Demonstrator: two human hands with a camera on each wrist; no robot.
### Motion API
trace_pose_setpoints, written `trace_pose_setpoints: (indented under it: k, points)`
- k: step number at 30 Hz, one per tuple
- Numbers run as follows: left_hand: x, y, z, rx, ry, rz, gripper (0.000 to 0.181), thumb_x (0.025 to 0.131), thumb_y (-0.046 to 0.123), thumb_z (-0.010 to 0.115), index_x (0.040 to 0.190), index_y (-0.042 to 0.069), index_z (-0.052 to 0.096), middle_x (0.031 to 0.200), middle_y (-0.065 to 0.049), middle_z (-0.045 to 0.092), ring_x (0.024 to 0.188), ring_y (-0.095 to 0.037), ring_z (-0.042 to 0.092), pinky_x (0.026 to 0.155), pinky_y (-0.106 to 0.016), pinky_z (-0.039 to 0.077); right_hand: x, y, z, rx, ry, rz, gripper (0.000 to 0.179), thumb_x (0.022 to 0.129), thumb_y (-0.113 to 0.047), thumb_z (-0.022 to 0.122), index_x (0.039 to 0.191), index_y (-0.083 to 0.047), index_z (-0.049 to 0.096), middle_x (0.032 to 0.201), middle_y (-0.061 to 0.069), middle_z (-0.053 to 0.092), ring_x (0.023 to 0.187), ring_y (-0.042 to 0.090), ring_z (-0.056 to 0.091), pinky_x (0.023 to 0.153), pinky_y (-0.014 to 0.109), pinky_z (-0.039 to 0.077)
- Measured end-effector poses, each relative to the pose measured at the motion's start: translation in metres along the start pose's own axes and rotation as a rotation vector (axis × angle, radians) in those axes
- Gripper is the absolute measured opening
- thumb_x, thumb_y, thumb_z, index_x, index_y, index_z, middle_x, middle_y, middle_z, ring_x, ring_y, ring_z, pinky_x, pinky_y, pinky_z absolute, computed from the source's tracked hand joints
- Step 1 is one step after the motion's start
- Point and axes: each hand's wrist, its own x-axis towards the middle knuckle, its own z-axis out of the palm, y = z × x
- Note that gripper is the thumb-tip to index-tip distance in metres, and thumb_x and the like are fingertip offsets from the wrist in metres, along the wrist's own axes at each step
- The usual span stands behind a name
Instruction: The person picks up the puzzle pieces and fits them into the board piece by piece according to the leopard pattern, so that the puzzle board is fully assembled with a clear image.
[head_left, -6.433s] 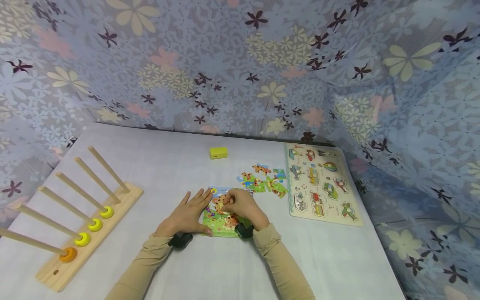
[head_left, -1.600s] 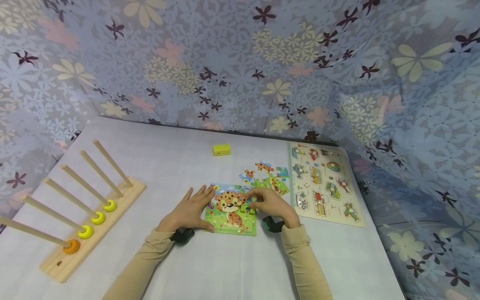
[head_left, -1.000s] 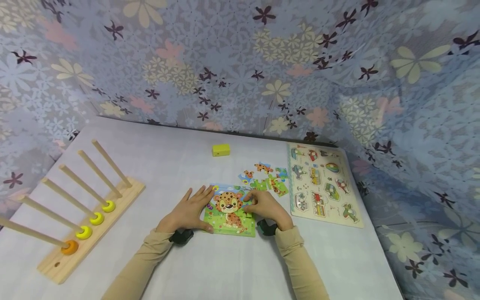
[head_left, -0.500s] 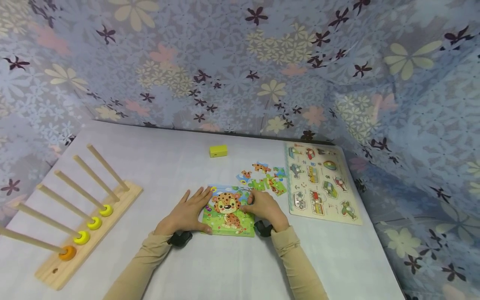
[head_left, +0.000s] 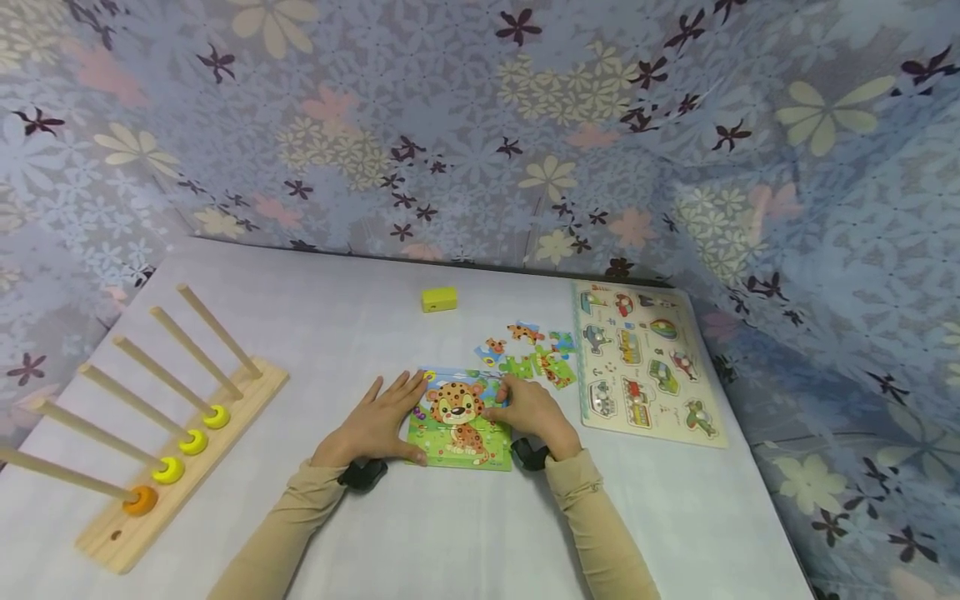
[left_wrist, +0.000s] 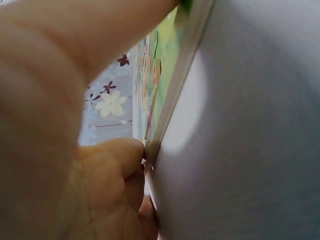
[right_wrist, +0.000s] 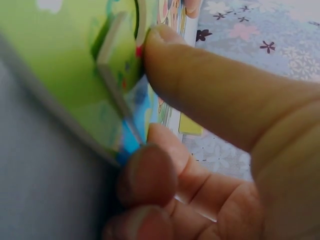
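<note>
A leopard jigsaw puzzle (head_left: 461, 417) lies in its board in front of me. My left hand (head_left: 375, 427) rests along the board's left side, fingers spread and thumb by the lower left corner. The left wrist view shows the board's edge (left_wrist: 176, 87) between thumb and fingers. At the right side of the puzzle, my right hand (head_left: 531, 411) pinches a green and blue puzzle piece (right_wrist: 122, 65) between thumb and fingers. That piece is tilted against the board, one side raised. Beyond the board lie several loose puzzle pieces (head_left: 551, 367).
A cream peg puzzle board (head_left: 652, 387) with vehicle pictures lies at the right. On the left stands a wooden rack (head_left: 255, 379) of upright pegs, some with yellow or orange rings. A yellow block (head_left: 439, 300) sits toward the back of the white table (head_left: 360, 533).
My right hand moved from the puzzle's middle to its right side, where it holds a piece. The leopard's face is uncovered, and fewer pieces lie loose. My left hand stays in place.
</note>
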Motion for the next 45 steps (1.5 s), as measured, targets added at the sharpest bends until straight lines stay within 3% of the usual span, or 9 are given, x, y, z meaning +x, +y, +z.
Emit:
trace_pose_setpoints:
  k: [9,13,16,19,22,26,30,37,45]
  points:
    - [0.000,-0.002,-0.001,0.003,0.004,-0.003,0.119,0.068,0.056,0.080,0.154,0.004,0.018,0.163,-0.013,0.013,0.151,-0.035,0.012,0.121,-0.060,0.003,0.002,-0.001,-0.002,-0.016,-0.011,0.003,0.029,0.084,-0.035,0.074,0.088,-0.013,0.056,0.072,0.002,0.056,0.059,0.015,0.046,0.054,0.026,0.036]
    - [-0.001,-0.002,0.001,-0.004,0.003,-0.001,0.119,0.068,0.056,0.080,0.155,0.005,0.017,0.163,-0.013,0.012,0.151,-0.035,0.011,0.121,-0.060,0.001,0.007,0.006,-0.005,0.054,-0.002,-0.020,0.026,0.087,-0.034,0.071,0.084,-0.012,0.058,0.074,0.002,0.058,0.062,0.015,0.048,0.056,0.026,0.038]
    - [-0.001,-0.002,0.003,-0.011,0.000,-0.001,0.119,0.068,0.056,0.080,0.155,0.006,0.016,0.163,-0.012,0.011,0.151,-0.034,0.010,0.121,-0.059,0.000,0.018,0.013,-0.008,0.122,0.066,-0.045,0.020,0.090,-0.029,0.068,0.087,-0.011,0.061,0.078,0.004,0.061,0.066,0.016,0.052,0.060,0.027,0.042]
    - [-0.002,-0.002,0.004,-0.014,0.004,0.003,0.120,0.067,0.057,0.080,0.155,0.005,0.017,0.163,-0.013,0.012,0.151,-0.035,0.010,0.121,-0.060,0.001,0.031,0.017,-0.011,0.158,0.142,-0.091,0.015,0.091,-0.020,0.067,0.101,-0.010,0.064,0.096,0.008,0.065,0.082,0.021,0.060,0.070,0.033,0.050]
    - [-0.003,-0.002,0.005,-0.012,0.008,0.009,0.120,0.067,0.057,0.080,0.154,0.004,0.018,0.163,-0.013,0.012,0.151,-0.035,0.011,0.121,-0.060,0.001,0.045,0.016,-0.013,0.160,0.161,-0.153,0.028,0.091,-0.010,0.065,0.119,-0.009,0.063,0.118,0.012,0.062,0.104,0.028,0.060,0.083,0.043,0.052]
    - [-0.004,-0.002,0.006,-0.015,0.011,0.015,0.120,0.066,0.058,0.079,0.154,0.003,0.019,0.163,-0.014,0.014,0.151,-0.036,0.012,0.121,-0.061,0.002,0.058,0.012,-0.016,0.064,0.122,-0.233,0.048,0.089,0.001,0.061,0.136,-0.010,0.055,0.144,0.015,0.048,0.129,0.037,0.047,0.101,0.051,0.045]
    - [-0.003,-0.001,0.008,0.000,0.006,0.014,0.120,0.067,0.060,0.078,0.154,0.005,0.018,0.163,-0.011,0.013,0.151,-0.034,0.012,0.121,-0.060,0.002,0.064,0.007,-0.019,-0.033,0.066,-0.254,0.054,0.088,0.009,0.057,0.138,-0.010,0.053,0.149,0.015,0.045,0.138,0.038,0.039,0.106,0.050,0.041]
    - [-0.002,-0.002,0.003,0.005,0.015,0.018,0.120,0.066,0.059,0.079,0.154,0.004,0.019,0.163,-0.013,0.013,0.151,-0.035,0.012,0.121,-0.060,0.003,0.067,0.007,-0.028,-0.152,0.110,-0.177,0.045,0.091,0.001,0.060,0.134,-0.010,0.058,0.130,0.017,0.055,0.106,0.034,0.058,0.085,0.043,0.051]
    - [0.000,-0.002,0.001,-0.009,0.010,0.011,0.120,0.067,0.058,0.079,0.154,0.003,0.019,0.163,-0.013,0.013,0.151,-0.035,0.012,0.121,-0.060,0.002,0.070,0.008,-0.034,-0.081,0.122,-0.035,0.047,0.090,-0.009,0.066,0.135,-0.012,0.054,0.111,0.017,0.058,0.095,0.029,0.054,0.078,0.042,0.048]
